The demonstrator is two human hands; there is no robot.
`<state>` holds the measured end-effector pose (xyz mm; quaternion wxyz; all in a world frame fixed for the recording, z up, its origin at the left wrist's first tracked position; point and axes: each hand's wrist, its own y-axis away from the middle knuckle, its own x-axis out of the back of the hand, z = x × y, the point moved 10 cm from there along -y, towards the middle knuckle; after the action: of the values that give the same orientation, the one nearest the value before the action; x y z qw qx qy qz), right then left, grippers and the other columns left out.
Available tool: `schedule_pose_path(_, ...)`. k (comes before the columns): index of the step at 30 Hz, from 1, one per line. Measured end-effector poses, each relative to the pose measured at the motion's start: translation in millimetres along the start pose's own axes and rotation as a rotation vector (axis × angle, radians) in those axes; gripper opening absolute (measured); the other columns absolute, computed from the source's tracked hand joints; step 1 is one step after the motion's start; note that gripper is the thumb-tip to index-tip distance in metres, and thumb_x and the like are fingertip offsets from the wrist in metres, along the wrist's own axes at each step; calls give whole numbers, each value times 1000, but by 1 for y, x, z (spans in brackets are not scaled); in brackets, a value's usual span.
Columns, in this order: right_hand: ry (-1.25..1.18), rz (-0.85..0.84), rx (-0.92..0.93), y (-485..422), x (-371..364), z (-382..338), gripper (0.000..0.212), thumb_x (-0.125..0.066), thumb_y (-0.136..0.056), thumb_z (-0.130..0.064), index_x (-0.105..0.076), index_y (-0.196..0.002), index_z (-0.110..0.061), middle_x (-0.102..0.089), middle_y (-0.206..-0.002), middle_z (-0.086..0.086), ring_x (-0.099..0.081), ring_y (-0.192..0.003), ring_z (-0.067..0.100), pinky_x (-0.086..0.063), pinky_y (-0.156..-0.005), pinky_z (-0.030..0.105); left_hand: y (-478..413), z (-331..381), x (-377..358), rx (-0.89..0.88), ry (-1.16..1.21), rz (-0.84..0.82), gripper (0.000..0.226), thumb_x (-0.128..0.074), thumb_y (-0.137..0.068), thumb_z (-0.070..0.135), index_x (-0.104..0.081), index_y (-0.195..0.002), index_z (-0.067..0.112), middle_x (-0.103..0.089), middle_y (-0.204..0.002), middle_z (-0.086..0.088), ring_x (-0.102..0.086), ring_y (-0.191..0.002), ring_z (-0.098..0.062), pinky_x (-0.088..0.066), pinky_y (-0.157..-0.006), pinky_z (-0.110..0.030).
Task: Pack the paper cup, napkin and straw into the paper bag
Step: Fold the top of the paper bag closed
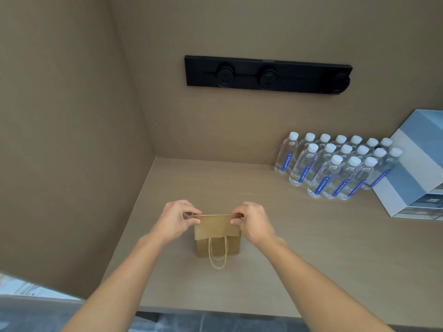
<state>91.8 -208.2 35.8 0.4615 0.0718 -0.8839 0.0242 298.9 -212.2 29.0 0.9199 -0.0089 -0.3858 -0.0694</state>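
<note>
I have both hands on the paper bag (217,238), which stands upright on the counter (299,259) directly between them, its top folded over toward me into a flap that hangs down the near face. My left hand (176,220) pinches the left end of that fold, thumb on the near side and fingers curled over the far edge; my right hand (255,221) does the same at the right end, so each is closed narrowly on the bag's folded top. Below my hands, the bag's twisted paper handles (217,256) droop down the near face, with their loop lying on the counter just in front of the bag. I cannot see inside the bag, so I cannot tell what it holds; the cup, napkin and straw show nowhere in my view. Beyond my right hand and off to its right, well apart from the bag, a cluster of clear water bottles (335,166) with white caps and blue labels stands against the back wall, and just right of them sits a pale blue and white box (417,168). High above both hands, a black power strip (267,74) with round sockets is fixed to the back wall. To the left of my left hand the side wall (67,140) rises from the counter's edge.
</note>
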Motion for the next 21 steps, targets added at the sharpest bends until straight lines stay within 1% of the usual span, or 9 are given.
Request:
schedule_pose_path(2, -15, 7, -28, 1, 3, 7, 16, -74, -80, -14, -75, -96, -15, -65, -89, 7, -60, -89, 26, -49, -77, 32, 0, 0, -1, -10, -12, -21, 25, -85, -73, 17, -80, -97, 20, -73, -98, 6, -65, -84, -15, -46, -76, -10)
schedule_pose_path(4, -17, 18, -41, 1, 4, 9, 14, -73, -80, -12, -76, -94, -15, -65, -87, 6, -60, -88, 26, -49, -75, 32, -1, -3, -1, 11, -3, -18, 27, -86, -72, 18, -80, -98, 19, -74, -99, 7, -65, -83, -13, -47, -79, -14)
schedule_pose_path(8, 65, 10, -18, -2, 0, 1, 12, -67, -83, -12, -75, -93, -14, -63, -89, 7, -58, -91, 29, -49, -76, 35, -2, -6, -5, 48, 13, 4, 26, -87, -72, 20, -80, -97, 20, -73, -95, 8, -65, -83, -14, -40, -73, -5)
schedule_pose_path(10, 132, -1, 15, -3, -4, -10, 11, -67, -84, -17, -74, -92, -17, -64, -91, 5, -57, -95, 30, -47, -79, 36, -4, -3, -13, 50, 0, -34, 28, -86, -72, 24, -79, -99, 22, -71, -97, 9, -63, -91, -16, -43, -80, -12)
schedule_pose_path(12, 190, -14, 38, -3, -9, -22, 13, -67, -83, -24, -73, -94, -21, -64, -95, 3, -55, -100, 29, -44, -82, 36, -5, 3, -25, 46, -71, -82, 31, -84, -71, 31, -77, -102, 31, -68, -101, 13, -57, -101, -16, -46, -88, -27)
schedule_pose_path(14, 220, -19, 53, -3, -15, -33, 14, -67, -82, -25, -73, -95, -23, -64, -98, 3, -54, -102, 29, -40, -82, 36, -5, 11, -36, 31, -181, -116, 36, -82, -69, 41, -72, -105, 40, -66, -102, 18, -47, -102, -15, -46, -89, -35)
schedule_pose_path(17, 228, -33, 70, -4, -23, -39, 14, -67, -81, -24, -71, -95, -23, -63, -100, 4, -54, -104, 30, -40, -82, 36, -6, 14, -46, 13, -240, -150, 43, -82, -67, 47, -68, -108, 44, -66, -102, 18, -40, -98, -17, -46, -87, -37)
schedule_pose_path(19, 217, -57, 68, -5, -23, -33, 15, -69, -81, -25, -71, -95, -23, -65, -106, 5, -55, -107, 30, -42, -85, 37, -7, 9, -45, 22, -211, -161, 44, -83, -66, 46, -68, -107, 43, -67, -103, 16, -45, -102, -18, -47, -89, -37)
schedule_pose_path(21, 203, -81, 51, -5, -20, -20, 14, -71, -79, -25, -70, -92, -20, -66, -101, 5, -56, -104, 31, -45, -85, 36, -9, 1, -42, 31, -119, -171, 44, -87, -64, 39, -72, -106, 38, -69, -102, 13, -55, -102, -15, -49, -88, -33)
